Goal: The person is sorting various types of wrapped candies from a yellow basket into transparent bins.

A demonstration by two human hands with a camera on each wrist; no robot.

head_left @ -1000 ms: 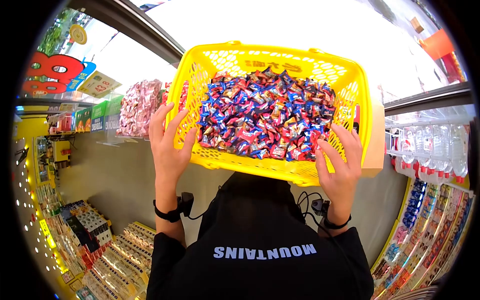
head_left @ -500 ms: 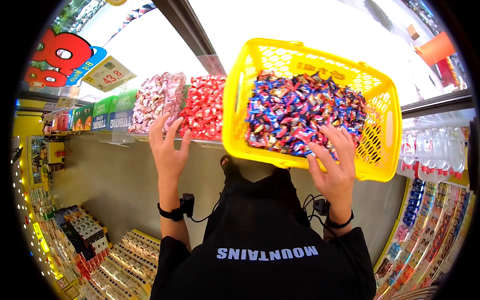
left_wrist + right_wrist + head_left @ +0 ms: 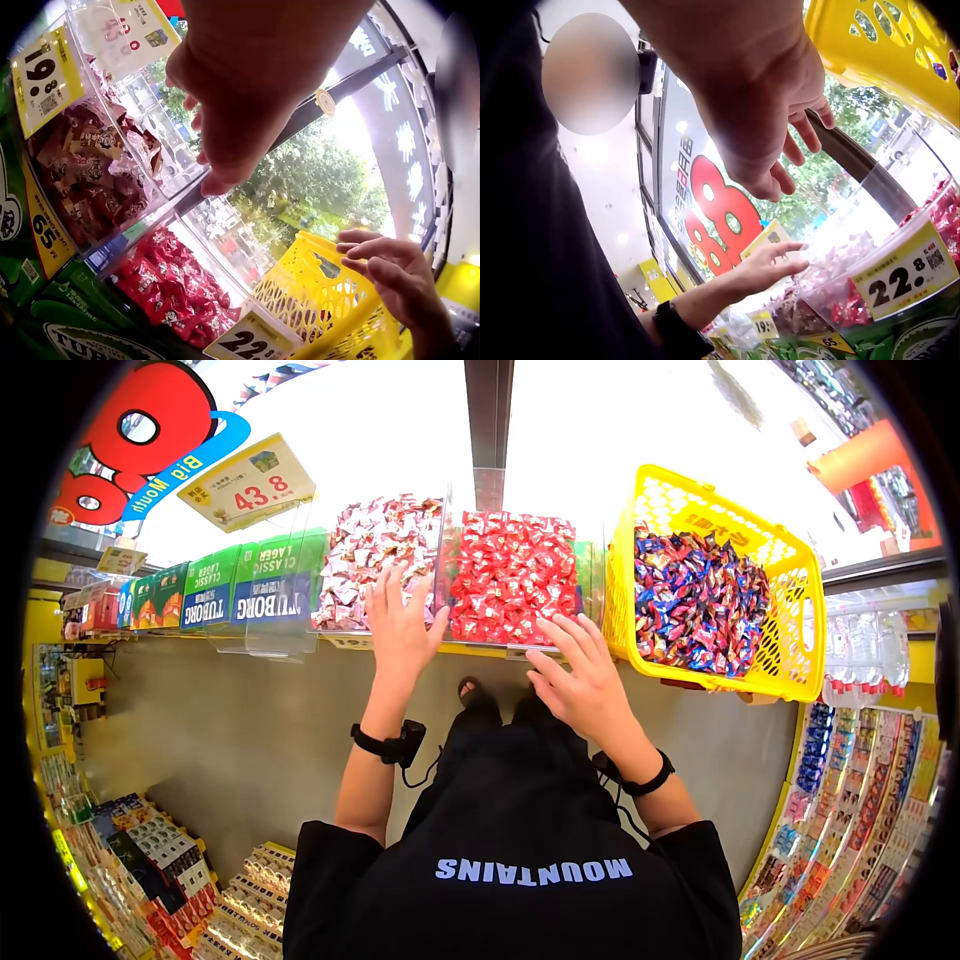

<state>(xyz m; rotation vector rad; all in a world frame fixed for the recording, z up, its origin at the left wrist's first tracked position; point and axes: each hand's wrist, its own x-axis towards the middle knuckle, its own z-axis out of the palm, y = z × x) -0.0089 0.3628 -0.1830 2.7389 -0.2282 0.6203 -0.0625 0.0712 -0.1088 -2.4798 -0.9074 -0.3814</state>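
Observation:
My left hand (image 3: 403,628) hangs with spread, relaxed fingers over the front edge of the bin of pale pink wrapped candies (image 3: 375,550), holding nothing. My right hand (image 3: 580,678) is held out at the front edge of the bin of red wrapped candies (image 3: 515,575), fingers loosely extended and nothing in them. Right of it stands the yellow basket (image 3: 622,575), heaped with blue and red wrapped candies (image 3: 695,600); neither hand touches it. In the left wrist view the red candies (image 3: 172,289) lie behind a price tag (image 3: 255,337).
Green beer cartons (image 3: 270,575) line the shelf on the left, under a price sign (image 3: 250,485). Bottles (image 3: 880,645) stand on the far right above shelves of packaged goods (image 3: 860,810). More stacked goods (image 3: 160,855) are at the lower left, and a window is behind the bins.
The basket now appears farther right in the head view, with the red and pink candy bins central. Both hands remain empty; the right hand is now left of the basket instead of before it.

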